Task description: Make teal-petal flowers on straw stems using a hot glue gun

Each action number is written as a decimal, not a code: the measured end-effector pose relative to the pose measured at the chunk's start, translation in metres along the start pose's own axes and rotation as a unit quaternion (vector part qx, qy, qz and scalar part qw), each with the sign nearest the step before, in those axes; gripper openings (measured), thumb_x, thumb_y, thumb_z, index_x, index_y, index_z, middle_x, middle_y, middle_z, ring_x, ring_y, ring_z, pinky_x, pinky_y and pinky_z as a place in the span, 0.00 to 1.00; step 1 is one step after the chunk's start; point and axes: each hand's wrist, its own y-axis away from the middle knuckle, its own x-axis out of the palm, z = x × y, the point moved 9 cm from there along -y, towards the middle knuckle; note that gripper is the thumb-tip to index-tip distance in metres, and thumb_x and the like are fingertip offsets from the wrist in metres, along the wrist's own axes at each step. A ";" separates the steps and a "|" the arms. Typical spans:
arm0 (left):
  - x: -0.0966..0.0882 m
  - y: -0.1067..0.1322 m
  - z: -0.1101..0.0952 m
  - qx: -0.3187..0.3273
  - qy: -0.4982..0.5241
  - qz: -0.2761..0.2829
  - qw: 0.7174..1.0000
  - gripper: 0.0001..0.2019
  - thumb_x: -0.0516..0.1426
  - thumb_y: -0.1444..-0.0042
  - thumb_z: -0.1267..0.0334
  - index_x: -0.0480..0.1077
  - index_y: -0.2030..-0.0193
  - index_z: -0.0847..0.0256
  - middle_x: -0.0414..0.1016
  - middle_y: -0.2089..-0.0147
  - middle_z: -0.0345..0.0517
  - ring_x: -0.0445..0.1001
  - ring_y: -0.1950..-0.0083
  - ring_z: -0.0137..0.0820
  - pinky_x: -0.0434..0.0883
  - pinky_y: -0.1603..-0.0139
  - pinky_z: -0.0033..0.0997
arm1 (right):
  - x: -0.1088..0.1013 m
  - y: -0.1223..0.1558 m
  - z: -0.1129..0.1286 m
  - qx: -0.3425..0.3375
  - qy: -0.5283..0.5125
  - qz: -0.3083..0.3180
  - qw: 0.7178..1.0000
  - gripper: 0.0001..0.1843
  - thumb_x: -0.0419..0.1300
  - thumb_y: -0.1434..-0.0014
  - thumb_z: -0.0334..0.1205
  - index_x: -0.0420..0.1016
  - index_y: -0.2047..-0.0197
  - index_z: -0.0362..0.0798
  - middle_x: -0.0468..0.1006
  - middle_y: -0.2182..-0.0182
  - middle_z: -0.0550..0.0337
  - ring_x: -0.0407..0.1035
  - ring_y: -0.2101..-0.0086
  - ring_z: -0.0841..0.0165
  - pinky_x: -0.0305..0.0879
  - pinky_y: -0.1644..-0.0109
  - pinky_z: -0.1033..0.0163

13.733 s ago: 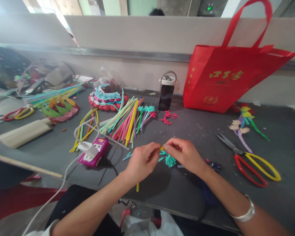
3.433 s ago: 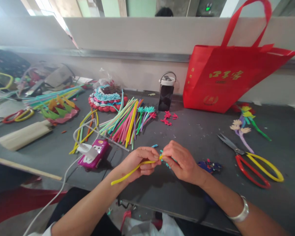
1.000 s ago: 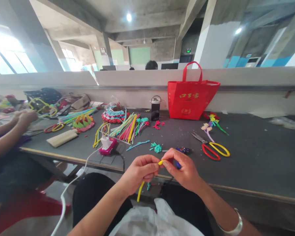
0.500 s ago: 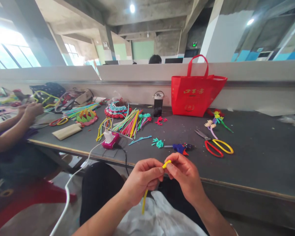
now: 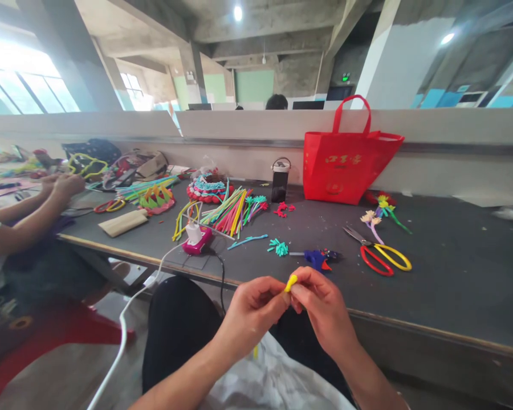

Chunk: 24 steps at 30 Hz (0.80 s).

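Note:
My left hand (image 5: 253, 310) and my right hand (image 5: 321, 307) meet in front of me, just before the table's near edge and above my lap. Both pinch the top end of a yellow pipe cleaner (image 5: 290, 282); its tip sticks up between the fingertips, and the rest runs down behind my left hand, mostly hidden. A small teal tuft (image 5: 279, 247) and a blue glue gun (image 5: 318, 258) lie on the dark table (image 5: 444, 267) just beyond my hands.
A bundle of coloured pipe cleaners (image 5: 232, 209), a pink charger block (image 5: 195, 241) with a white cable, red-and-yellow scissors (image 5: 380, 254), a dark bottle (image 5: 279, 180) and a red bag (image 5: 348, 155) sit on the table. Another person's hands (image 5: 62, 183) work at the left.
I have leaned back and the camera has lifted, so the hands left the tabletop for my lap. The yellow pipe cleaner now stands more upright, with less of it showing below my left hand.

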 end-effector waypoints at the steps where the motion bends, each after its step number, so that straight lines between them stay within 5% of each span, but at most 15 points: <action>1: 0.000 -0.001 -0.002 0.007 0.003 0.005 1.000 0.11 0.63 0.46 0.57 0.76 0.66 0.65 0.74 0.74 0.42 0.68 0.73 0.24 0.64 0.72 0.21 | 0.000 -0.002 -0.003 0.016 -0.014 0.003 1.000 0.03 0.62 0.42 0.38 0.73 0.67 0.48 0.66 0.75 0.66 0.59 0.75 0.75 0.58 0.70 0.68; 8: -0.002 -0.011 -0.003 0.028 0.104 0.030 0.994 0.17 0.65 0.47 0.58 0.74 0.52 0.62 0.75 0.66 0.42 0.73 0.69 0.27 0.71 0.67 0.26 | 0.020 -0.004 -0.018 0.142 -0.151 0.049 0.977 0.07 0.64 0.44 0.40 0.74 0.67 0.45 0.65 0.78 0.66 0.56 0.77 0.76 0.55 0.75 0.70; 14: -0.010 -0.018 0.022 -0.046 0.123 0.100 0.986 0.13 0.63 0.45 0.57 0.74 0.60 0.65 0.70 0.77 0.38 0.63 0.83 0.20 0.59 0.84 0.19 | 0.034 0.009 -0.031 0.202 -0.183 0.076 0.959 0.08 0.65 0.44 0.39 0.75 0.66 0.43 0.63 0.79 0.67 0.52 0.79 0.78 0.49 0.79 0.73; 24: -0.012 -0.024 0.026 -0.050 0.135 0.119 0.982 0.10 0.64 0.46 0.60 0.71 0.63 0.65 0.68 0.78 0.35 0.60 0.84 0.17 0.56 0.85 0.17 | 0.028 0.008 -0.044 0.224 -0.178 0.041 0.957 0.10 0.67 0.46 0.42 0.74 0.69 0.44 0.61 0.81 0.68 0.51 0.80 0.78 0.47 0.81 0.74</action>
